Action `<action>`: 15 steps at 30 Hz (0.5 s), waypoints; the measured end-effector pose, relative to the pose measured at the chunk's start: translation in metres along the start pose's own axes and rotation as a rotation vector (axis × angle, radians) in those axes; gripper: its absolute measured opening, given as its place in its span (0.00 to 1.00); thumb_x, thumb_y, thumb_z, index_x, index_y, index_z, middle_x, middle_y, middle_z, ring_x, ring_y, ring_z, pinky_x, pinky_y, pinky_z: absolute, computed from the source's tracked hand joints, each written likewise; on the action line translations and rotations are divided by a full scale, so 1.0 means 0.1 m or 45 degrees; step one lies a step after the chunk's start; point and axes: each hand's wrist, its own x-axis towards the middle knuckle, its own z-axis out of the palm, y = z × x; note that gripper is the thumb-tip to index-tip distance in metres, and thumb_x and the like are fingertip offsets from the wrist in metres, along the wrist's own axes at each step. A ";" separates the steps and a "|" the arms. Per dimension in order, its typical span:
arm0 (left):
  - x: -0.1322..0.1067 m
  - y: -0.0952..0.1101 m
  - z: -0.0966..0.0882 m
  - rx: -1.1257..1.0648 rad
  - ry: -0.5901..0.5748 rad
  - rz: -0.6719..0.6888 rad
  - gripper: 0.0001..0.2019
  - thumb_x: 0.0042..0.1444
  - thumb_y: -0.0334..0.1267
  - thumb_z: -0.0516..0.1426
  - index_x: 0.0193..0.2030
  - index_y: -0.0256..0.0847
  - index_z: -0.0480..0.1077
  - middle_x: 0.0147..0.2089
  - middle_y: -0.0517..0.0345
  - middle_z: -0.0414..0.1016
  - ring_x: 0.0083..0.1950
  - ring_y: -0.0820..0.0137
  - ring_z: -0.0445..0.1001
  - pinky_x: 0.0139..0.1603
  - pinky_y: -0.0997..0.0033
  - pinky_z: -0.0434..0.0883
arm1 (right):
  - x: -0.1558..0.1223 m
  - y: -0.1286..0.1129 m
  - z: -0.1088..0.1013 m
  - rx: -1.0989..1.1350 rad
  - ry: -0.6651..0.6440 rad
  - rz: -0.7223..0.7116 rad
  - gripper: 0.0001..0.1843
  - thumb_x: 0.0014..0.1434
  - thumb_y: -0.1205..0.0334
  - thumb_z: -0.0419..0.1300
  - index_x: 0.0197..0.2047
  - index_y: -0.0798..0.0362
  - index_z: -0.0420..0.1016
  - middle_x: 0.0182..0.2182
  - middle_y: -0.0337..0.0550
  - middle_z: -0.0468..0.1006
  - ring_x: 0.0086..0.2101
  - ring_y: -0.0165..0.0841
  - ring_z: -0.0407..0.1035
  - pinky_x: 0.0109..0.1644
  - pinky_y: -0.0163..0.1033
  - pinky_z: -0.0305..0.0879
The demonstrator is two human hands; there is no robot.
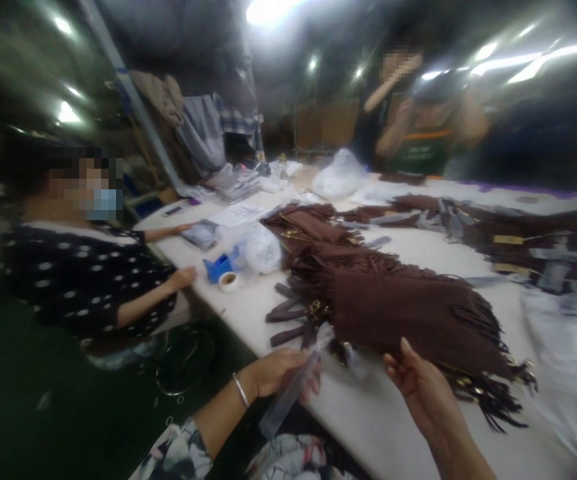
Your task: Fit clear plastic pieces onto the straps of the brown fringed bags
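My left hand (288,375) is closed around a narrow strip wrapped in clear plastic (288,393), which hangs slantwise in front of the table edge. My right hand (425,390) holds nothing that I can see; its fingers are loosely curled and apart. They are at the near edge of a brown fringed bag (398,310), and whether they touch it I cannot tell. The bag lies on top of a row of similar brown bags (303,227) with gold zips and tassels. Dark straps (288,310) with gold metal parts stick out at its left.
Beside the bags on the white table (368,427) are a blue tape dispenser (218,267), a tape roll (227,282) and crumpled clear plastic (263,250). A masked co-worker (93,280) sits at the left, one hand on a plastic packet (201,233). More brown bags (518,233) and white plastic (568,360) lie right.
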 end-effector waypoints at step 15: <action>-0.43 -0.41 0.08 0.047 0.262 -0.023 0.19 0.51 0.55 0.62 0.33 0.39 0.74 0.23 0.60 0.72 0.18 0.78 0.66 0.20 0.78 0.66 | -0.13 -0.06 0.18 -0.024 0.015 -0.017 0.24 0.41 0.52 0.74 0.38 0.54 0.74 0.28 0.36 0.80 0.25 0.28 0.74 0.25 0.29 0.70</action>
